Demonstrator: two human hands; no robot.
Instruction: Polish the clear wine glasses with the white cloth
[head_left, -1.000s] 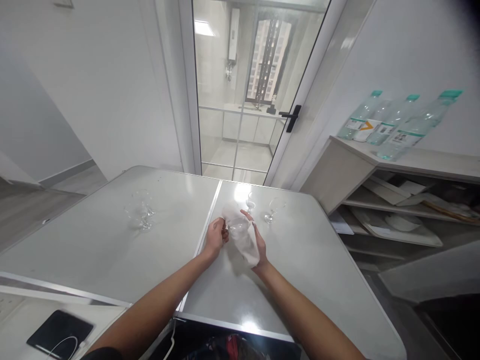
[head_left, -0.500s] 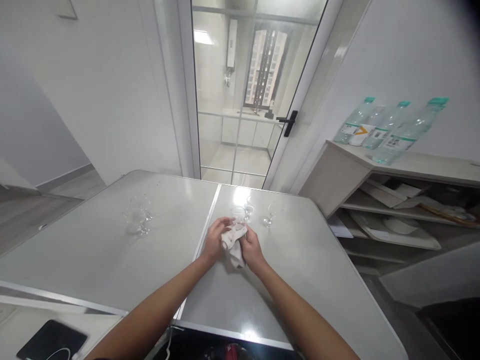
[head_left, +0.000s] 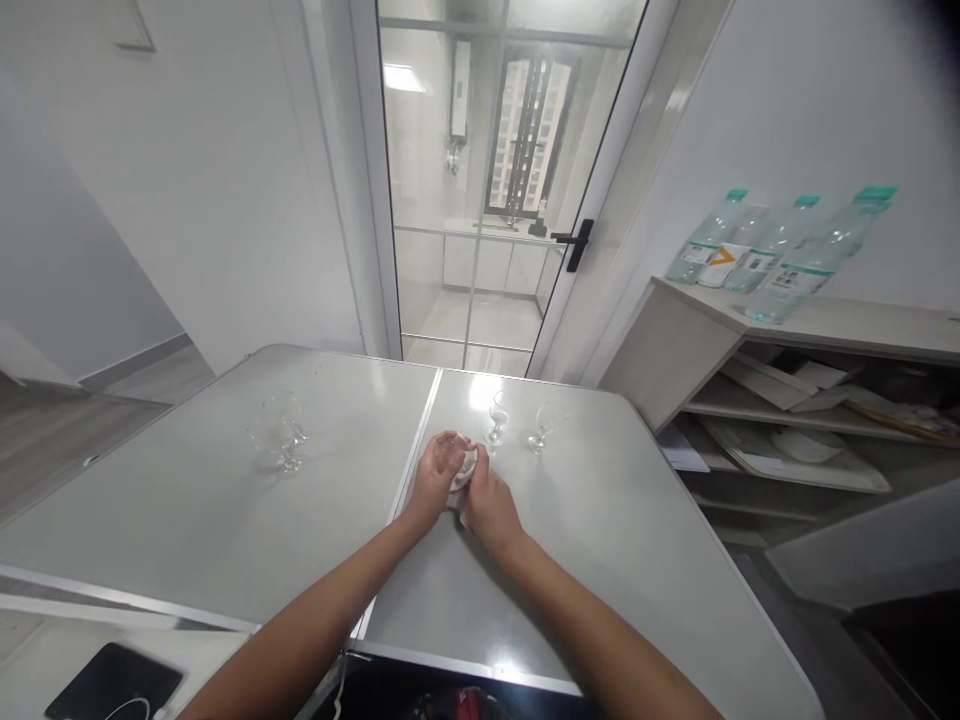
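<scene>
Since the frame half a second earlier, the head view showed the white cloth [head_left: 457,501] gathered up between the hands, where it had hung in a loose fold below them; the held drinking glass [head_left: 466,468], which had projected beyond the fingers, had been drawn back between the palms. The stemware elsewhere had kept its place.

Head view. The left hand [head_left: 433,482] was closed around the side of the held drinking glass, its fingers curled over the clear wall. The right hand [head_left: 493,508] was closed on the white cloth at the near side of the glass, its thumb near the rim. The glass was tilted above the right-hand panel of the grey table [head_left: 622,560], just beside the metal strip [head_left: 409,478] dividing the top; whether its base touched the surface could not be told.

Beyond the hands stood a stemmed glass [head_left: 496,418], with a second stemmed glass [head_left: 538,430] near it to the right. On the left panel, well apart from the hands, a pair of stemmed glasses [head_left: 291,462] stood close together, their outlines overlapping. Plastic bottles [head_left: 795,275] stood on the shelf unit [head_left: 637,340] at right; a glazed door [head_left: 431,270] with a black handle [head_left: 577,245] closed the background.
</scene>
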